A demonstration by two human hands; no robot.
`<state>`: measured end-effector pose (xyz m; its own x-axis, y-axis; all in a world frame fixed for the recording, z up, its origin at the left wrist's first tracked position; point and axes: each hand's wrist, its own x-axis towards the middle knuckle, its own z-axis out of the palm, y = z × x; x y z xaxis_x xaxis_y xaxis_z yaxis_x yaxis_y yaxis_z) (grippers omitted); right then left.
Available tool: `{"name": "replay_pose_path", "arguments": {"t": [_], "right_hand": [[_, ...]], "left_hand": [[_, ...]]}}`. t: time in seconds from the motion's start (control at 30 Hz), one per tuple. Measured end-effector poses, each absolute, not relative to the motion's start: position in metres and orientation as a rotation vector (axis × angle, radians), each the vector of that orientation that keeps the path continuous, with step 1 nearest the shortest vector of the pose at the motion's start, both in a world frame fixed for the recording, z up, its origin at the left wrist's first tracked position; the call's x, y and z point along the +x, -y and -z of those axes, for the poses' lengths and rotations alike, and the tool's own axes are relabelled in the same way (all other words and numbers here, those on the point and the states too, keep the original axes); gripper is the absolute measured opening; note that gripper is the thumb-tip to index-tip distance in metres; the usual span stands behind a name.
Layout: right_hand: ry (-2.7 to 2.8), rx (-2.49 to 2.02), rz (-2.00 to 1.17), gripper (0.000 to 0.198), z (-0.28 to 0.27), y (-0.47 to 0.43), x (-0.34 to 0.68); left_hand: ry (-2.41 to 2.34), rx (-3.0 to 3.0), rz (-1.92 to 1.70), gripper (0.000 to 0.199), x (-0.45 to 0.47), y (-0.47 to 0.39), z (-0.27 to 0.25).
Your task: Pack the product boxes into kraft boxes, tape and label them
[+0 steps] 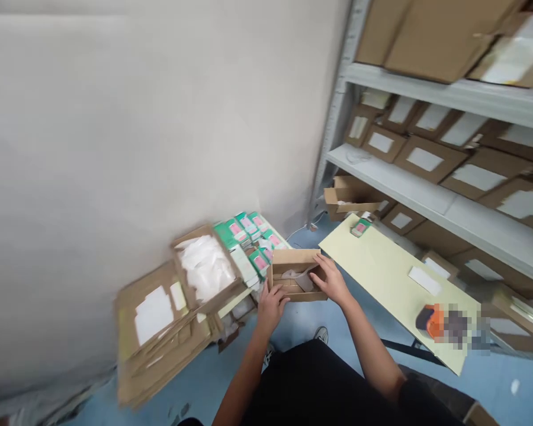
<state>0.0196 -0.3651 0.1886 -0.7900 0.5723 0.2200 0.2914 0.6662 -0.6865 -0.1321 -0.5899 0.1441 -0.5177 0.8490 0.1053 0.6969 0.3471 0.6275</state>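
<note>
An open cardboard box is held in front of my body, above the blue floor. My left hand grips its left near corner, fingers over the edge. My right hand is closed on its right side, with fingertips reaching inside. Whitish, crumpled wrapping lies in the box; I cannot make out whether anything is under it. Just beyond my left hand, several green-and-white packets with pink labels lie in rows on a narrow table.
To the left, a carton of white plastic bags stands by stacked flattened cardboard. On the right, a pale yellow table holds a small green packet and an orange-and-dark tape dispenser-like object. Behind it, metal shelving carries several cartons.
</note>
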Motion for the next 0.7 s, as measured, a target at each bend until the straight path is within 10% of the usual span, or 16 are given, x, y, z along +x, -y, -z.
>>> {"name": "replay_pose_path", "arguments": {"t": [0.7], "right_hand": [[1.856, -1.503, -0.559, 0.060, -0.138, 0.219, 0.290]], "left_hand": [[-1.582, 2.011, -0.652, 0.017, 0.019, 0.255, -0.099]]}}
